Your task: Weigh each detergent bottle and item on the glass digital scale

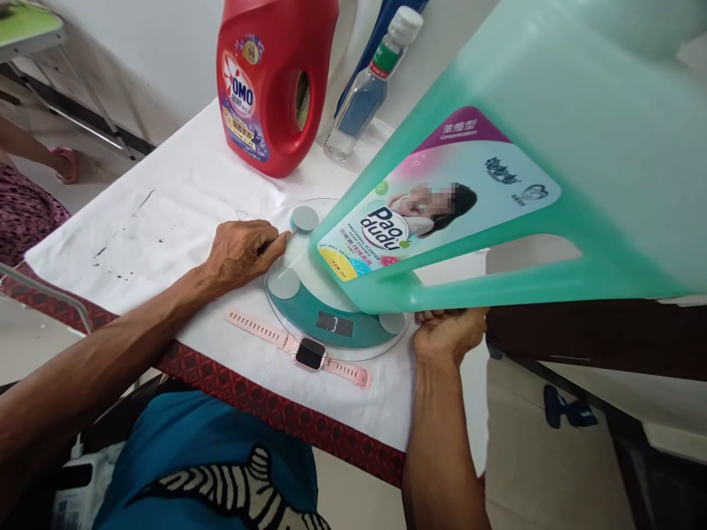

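A round glass bathroom scale [309, 320] with a teal band and a small dark display lies on the white cloth. On it stands a large pale green detergent jug [497, 140], looming close and tilted in view, covering much of the scale. At the scale's left edge my left hand [241, 252] is closed, fingers curled under and thumb against the glass rim. My right hand [450, 337] is beside the right edge, its fingers bent and partly hidden behind the jug's lower side. What they grip is not visible. A pink-strapped smartwatch [310, 354] lies in front of the scale.
A red detergent bottle [276, 88] and a clear glass bottle [359, 103] with a white cap stand at the back near the wall. The white cloth [166, 213] covers a table with a dark red patterned edge. Another person's leg [33, 151] shows at far left. Dark slippers [568, 408] lie on the floor.
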### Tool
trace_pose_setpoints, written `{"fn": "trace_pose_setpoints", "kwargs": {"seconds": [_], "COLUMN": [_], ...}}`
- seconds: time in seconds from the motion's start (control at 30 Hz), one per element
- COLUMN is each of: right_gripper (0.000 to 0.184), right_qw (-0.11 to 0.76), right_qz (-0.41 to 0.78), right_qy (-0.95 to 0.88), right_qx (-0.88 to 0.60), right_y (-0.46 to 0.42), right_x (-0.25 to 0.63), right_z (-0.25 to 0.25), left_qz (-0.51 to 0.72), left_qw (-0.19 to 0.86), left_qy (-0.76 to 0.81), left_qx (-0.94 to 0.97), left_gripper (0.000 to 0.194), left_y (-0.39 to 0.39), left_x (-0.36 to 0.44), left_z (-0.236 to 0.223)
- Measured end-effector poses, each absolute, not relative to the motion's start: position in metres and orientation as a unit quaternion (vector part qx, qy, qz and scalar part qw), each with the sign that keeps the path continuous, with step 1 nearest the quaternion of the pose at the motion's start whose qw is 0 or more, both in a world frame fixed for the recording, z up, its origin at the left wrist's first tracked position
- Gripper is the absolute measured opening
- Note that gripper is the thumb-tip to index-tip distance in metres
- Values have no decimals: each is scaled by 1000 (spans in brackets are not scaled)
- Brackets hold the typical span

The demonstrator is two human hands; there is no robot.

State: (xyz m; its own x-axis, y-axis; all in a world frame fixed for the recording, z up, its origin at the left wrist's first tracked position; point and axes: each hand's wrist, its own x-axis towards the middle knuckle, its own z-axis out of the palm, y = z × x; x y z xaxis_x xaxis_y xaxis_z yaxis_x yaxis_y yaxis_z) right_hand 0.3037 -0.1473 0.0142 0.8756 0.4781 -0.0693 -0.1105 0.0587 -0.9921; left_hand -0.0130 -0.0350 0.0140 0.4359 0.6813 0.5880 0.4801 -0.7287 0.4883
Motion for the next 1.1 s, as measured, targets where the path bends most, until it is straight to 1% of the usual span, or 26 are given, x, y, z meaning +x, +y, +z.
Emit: {"fn": "trace_pose_setpoints", "kwargs": {"seconds": [0.13,0.33,0.5,0.67,0.83,1.1], "right_gripper": [64,56,59,57,62,53], "right_qw": [716,714,712,708,703,706], "right_qz": [186,182,179,183,181,186], "right_qy": [-154,-161,-161,-169,-173,-185], "right_qx": [-655,-656,-660,-661,-666,-658], "right_y": [-146,-146,-146,-147,-148,-148], "right_x": [302,301,301,302,302,301], "right_z": [15,13,12,10,9,10], "left_qz": [394,390,395,400,396,398], "left_qw": [132,134,126,131,129,134], "left_qy": [354,356,351,346,350,346], "left_qx": [838,839,840,839,839,839], "left_gripper": [52,54,53,52,53,53], "left_y": [-35,-35,-34,-35,-34,-35], "left_x": [-13,-13,-14,-14,-15,-16], "left_z": [14,15,14,16,16,15]}}
